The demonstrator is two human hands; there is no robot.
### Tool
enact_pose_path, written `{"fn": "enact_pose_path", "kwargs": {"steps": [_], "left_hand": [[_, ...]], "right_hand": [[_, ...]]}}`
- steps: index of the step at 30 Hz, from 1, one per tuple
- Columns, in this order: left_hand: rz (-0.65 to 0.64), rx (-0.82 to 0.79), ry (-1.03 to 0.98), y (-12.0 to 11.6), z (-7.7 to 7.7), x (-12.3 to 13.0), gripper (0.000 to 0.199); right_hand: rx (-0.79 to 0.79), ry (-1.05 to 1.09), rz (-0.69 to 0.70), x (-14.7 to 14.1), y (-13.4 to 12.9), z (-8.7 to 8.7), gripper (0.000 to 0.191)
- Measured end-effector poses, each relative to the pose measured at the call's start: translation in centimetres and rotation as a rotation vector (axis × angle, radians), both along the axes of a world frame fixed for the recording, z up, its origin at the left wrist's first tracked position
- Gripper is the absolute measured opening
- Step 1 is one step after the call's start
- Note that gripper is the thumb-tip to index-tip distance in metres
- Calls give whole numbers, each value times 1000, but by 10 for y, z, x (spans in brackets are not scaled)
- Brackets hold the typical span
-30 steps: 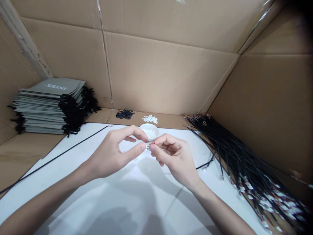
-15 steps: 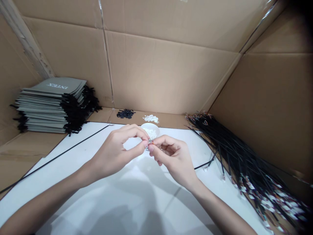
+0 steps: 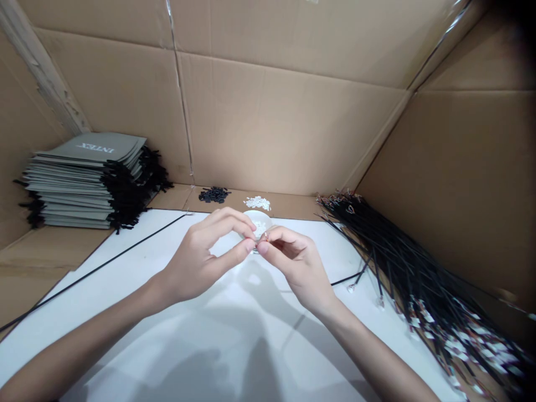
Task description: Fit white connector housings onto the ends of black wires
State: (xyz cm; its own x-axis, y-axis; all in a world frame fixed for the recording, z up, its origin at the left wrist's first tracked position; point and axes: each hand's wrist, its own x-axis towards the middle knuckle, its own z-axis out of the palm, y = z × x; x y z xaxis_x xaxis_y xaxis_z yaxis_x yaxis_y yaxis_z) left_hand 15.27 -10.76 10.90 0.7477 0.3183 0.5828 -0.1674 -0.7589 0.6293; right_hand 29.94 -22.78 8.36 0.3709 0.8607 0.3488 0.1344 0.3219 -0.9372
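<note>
Thumb and forefinger of my left hand [image 3: 209,254] are pinched together, and what lies between them is too small to make out. Its tip almost meets my right hand [image 3: 299,262], which pinches thin wire ends [image 3: 267,237] with a hint of orange. Just behind the fingertips stands a white bowl [image 3: 263,216] with small white pieces in it, partly covered by my hands. A black cable [image 3: 347,278] runs from the right toward my right hand; whether it joins the pinched wires is hidden.
A stack of grey INTEX sheets [image 3: 104,147] with black ties is at the left. Behind the bowl lie piles of black tubes [image 3: 214,194] and white pieces [image 3: 257,202]. A black cable [image 3: 113,258] crosses the left. Bundled cables [image 3: 389,251] fill the right. Cardboard walls [image 3: 272,123] enclose the table.
My right hand's fingers have rolled slightly, and the wire ends sit a little differently in the pinch. My left hand barely moves. The view has shifted slightly.
</note>
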Motion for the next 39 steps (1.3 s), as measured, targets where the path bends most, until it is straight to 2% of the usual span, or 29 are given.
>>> {"fn": "enact_pose_path", "kwargs": {"steps": [3,6,14,18,24,30,39], "left_hand": [[-71,-279,190,2,4,0,14],[-221,-538,309,3,6,0,19],[-392,-1070,347,3,-1,5,14],[-412,-1294,315,1,-5,6,12],[-406,-1374,290,-4,-4,6,9],[-427,-1387,299,-3,-5,7,6],[-377,-1395,327,-3,-6,7,6]], "right_hand": [[96,-138,-108,0,-2,-1,13],[173,-311,-220,-2,-5,-1,13],[418,-856,-441,-2,-16,12,17],[474,-1174,-498,-1,-23,19,18],[445,-1338,-516,-2,-28,14,17],[453,-1293,-469,-2,-29,17,15],[436,-1205,-394,0,-29,23,15]]}}
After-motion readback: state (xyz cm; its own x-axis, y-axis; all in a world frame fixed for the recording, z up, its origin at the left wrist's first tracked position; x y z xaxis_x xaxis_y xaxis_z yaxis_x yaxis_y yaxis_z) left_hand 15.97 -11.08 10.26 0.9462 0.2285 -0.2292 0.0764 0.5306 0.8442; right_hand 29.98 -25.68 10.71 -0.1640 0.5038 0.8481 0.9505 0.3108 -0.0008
